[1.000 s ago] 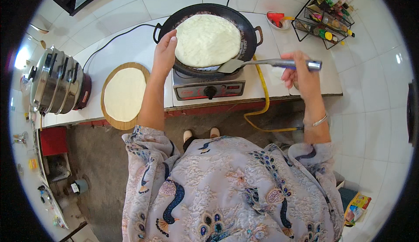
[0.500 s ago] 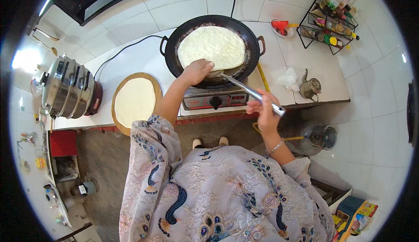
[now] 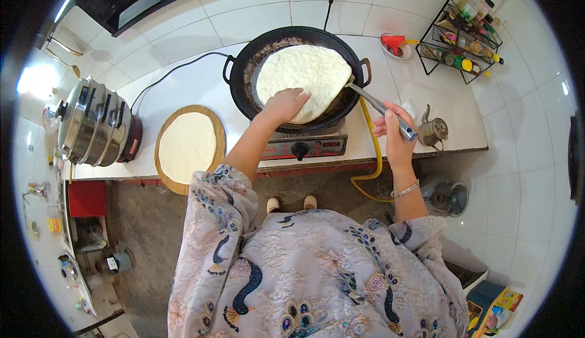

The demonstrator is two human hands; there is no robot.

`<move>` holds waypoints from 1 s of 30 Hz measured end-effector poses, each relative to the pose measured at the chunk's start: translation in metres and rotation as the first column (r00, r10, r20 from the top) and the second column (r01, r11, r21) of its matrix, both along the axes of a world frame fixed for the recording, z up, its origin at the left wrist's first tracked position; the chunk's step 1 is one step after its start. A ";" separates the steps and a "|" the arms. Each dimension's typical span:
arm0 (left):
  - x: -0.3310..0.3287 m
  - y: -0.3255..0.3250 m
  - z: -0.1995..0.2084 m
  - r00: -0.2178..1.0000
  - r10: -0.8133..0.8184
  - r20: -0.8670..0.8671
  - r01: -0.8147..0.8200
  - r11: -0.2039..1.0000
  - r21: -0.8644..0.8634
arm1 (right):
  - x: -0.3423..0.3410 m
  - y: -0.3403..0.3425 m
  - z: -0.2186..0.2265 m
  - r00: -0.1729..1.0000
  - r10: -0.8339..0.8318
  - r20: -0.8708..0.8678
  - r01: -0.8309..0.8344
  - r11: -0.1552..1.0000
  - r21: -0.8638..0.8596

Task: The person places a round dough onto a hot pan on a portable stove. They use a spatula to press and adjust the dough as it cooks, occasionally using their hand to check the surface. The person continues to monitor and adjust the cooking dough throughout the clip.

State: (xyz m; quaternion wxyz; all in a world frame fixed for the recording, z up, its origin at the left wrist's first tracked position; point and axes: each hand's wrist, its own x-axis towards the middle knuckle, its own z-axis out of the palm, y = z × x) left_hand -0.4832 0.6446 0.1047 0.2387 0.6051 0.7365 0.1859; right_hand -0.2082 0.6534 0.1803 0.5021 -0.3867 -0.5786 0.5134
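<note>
A pale round flatbread lies in a black two-handled wok on the stove, off to the wok's right side. My left hand rests on the flatbread's near left edge with its fingers stretched out. My right hand is wrapped round the long metal handle of a spatula. The spatula's far end meets the flatbread's right edge, and its blade is mostly hidden there. Left of the stove, a flat round of raw dough sits on a round wooden board, untouched.
At the counter's left end stands a stacked metal steamer. To the right are a bowl with a red item, a wire rack of bottles and a small metal oil pot. A yellow hose hangs over the counter's front edge.
The flatbread has shifted to the right in the wok and turned somewhat. My left hand has moved right onto it. My right hand and the spatula have moved right, from the wok's near side.
</note>
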 end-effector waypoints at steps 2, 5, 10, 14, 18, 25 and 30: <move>-0.008 -0.007 0.000 1.000 0.011 -0.006 -0.011 1.000 0.017 | -0.007 0.015 -0.003 0.999 0.036 -0.010 -0.035 0.999 0.022; -0.007 -0.014 0.009 0.998 0.001 0.061 -0.001 1.000 -0.012 | -0.017 0.034 -0.002 0.994 0.097 -0.040 -0.095 0.995 0.043; 0.005 -0.014 0.024 0.986 -0.137 -0.093 0.139 0.990 0.016 | -0.027 0.069 -0.002 0.988 0.156 -0.015 -0.154 0.986 0.058; 0.012 -0.016 0.034 0.995 -0.094 -0.043 0.090 0.992 -0.085 | -0.020 0.071 0.007 0.987 0.098 0.128 -0.127 0.961 0.244; -0.037 -0.013 0.012 0.995 -0.016 0.094 0.009 0.997 0.073 | -0.009 0.048 0.034 0.974 0.011 0.226 -0.121 0.871 0.477; -0.067 -0.006 -0.003 0.988 -0.025 -0.152 0.036 0.997 0.070 | 0.023 0.013 0.078 0.952 0.035 0.305 -0.123 0.954 0.274; -0.065 0.003 -0.049 0.945 -0.115 -0.307 0.131 0.991 0.035 | 0.015 -0.002 0.096 0.930 0.072 0.361 -0.120 0.987 0.111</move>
